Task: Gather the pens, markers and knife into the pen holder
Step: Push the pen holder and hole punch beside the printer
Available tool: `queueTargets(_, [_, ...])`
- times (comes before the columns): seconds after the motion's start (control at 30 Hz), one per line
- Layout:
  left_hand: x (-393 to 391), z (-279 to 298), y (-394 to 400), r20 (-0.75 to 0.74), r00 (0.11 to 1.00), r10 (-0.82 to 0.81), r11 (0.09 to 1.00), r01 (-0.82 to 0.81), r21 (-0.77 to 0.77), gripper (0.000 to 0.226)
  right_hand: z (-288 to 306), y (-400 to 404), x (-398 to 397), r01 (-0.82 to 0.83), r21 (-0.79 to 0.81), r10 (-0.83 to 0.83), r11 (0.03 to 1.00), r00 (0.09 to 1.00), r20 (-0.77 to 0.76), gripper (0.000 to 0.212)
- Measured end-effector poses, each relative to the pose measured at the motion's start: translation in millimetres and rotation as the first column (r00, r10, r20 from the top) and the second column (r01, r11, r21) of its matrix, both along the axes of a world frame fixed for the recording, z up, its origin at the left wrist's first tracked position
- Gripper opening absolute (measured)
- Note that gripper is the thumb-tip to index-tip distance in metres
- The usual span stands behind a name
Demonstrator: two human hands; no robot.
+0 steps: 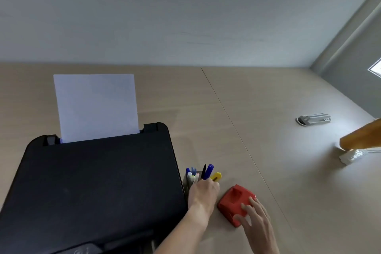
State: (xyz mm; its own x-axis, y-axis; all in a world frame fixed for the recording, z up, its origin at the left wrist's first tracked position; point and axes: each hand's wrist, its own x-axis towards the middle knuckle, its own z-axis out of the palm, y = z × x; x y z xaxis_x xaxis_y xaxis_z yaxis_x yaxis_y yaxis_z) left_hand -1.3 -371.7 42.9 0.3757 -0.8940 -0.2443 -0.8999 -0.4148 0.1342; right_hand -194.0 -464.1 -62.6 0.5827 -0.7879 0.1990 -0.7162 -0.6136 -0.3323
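A dark pen holder [186, 184] stands on the desk by the printer's right edge, mostly hidden behind my left hand. Several blue and white pens [191, 175] stick up out of it. My left hand [203, 194] is closed around a black pen [204, 171], a blue marker [209, 170] and a yellow utility knife [216, 176]. They point upward just right of the holder's pens, and their lower ends are hidden by my fingers. My right hand [255, 222] lies with fingers spread on a red desk tool [234, 202].
A black printer [92, 187] with white paper [95, 107] upright in its feed fills the left. Far right on the wooden desk [257, 130] lie a grey plastic part [313, 119], an orange cylinder [360, 137] and a crumpled white wrapper [351, 155].
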Motion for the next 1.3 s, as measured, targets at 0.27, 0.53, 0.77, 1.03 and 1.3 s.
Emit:
queueTargets(0.27, [45,0,-20,-0.043,0.987,0.156,0.986,-0.159,-0.055,0.028,11,-20,70,-0.194,0.065,0.193,0.979,0.981,0.022,0.042])
queueTargets(0.53, [74,-3,-37,-0.113,0.968,0.222,0.963,-0.236,-0.129,0.019,27,-28,142,-0.136,0.078,0.136,0.988,0.991,-0.006,0.028])
queueTargets(0.77, [95,-5,-50,-0.146,0.951,0.273,0.950,-0.290,-0.116,0.018,33,-24,180,0.000,0.111,0.009,0.994,0.997,-0.082,0.024])
queueTargets(1.03, [102,-4,-55,-0.186,0.943,0.276,0.948,-0.299,-0.109,0.015,27,-37,200,-0.008,0.120,0.024,0.993,0.991,-0.130,0.032])
queueTargets(1.3, [100,-6,-54,-0.121,0.961,0.250,0.957,-0.264,-0.117,0.018,33,-37,201,-0.045,0.137,0.075,0.990,0.973,-0.219,0.034])
